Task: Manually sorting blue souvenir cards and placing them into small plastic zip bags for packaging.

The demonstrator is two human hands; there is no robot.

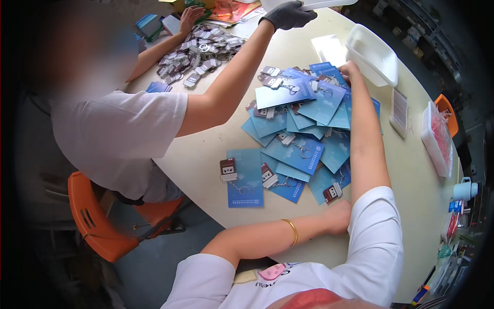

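Cream round table (411, 175) carries a heap of blue cards (309, 118) with keychains. Your right hand (350, 69) buries its fingertips in the heap's one-o'clock edge, so I cannot tell its grip. Your left hand (337, 216) rests at five o'clock, fingers tucked from view. You seem to be sorting; next, pinch one card clear of the overlap.

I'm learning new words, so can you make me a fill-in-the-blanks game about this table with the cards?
1. The cards piled on the table are ____.
2. The co-worker's raised hand wears a dark ____.
3. The chair beside the table is ____.
4. The person's left arm wears a gold ____.

Missing words: blue; glove; orange; bangle
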